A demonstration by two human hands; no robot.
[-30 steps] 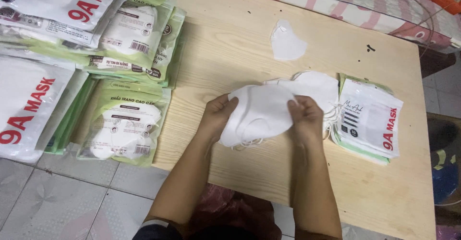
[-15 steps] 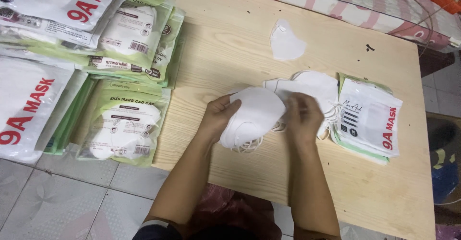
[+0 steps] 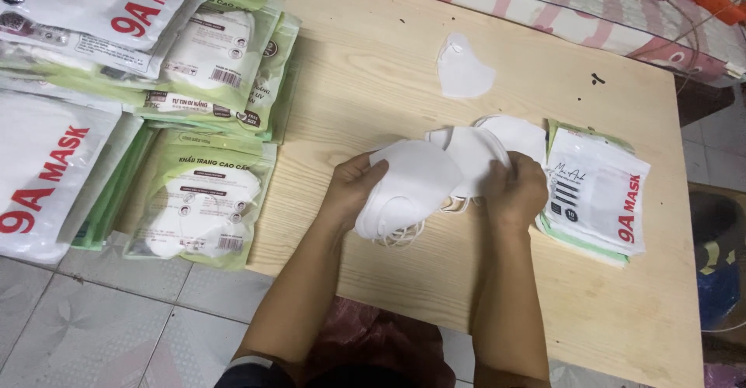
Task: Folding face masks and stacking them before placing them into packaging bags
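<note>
My left hand grips a small stack of white folded face masks by its left edge, just above the wooden table. The masks' ear loops hang below the stack. My right hand pinches another white mask at the right side of the stack, fingers curled over it. More loose white masks lie behind my right hand. One single white mask lies apart, farther back on the table.
A pile of flat mask bags, white on green, lies right of my right hand. Many filled green and white mask packs are stacked along the table's left side and over its edge. Tiled floor shows below; a patterned cloth runs behind.
The mask stack has tilted and shifted left in my left hand. My right hand has moved right, drawing one mask away from the stack.
</note>
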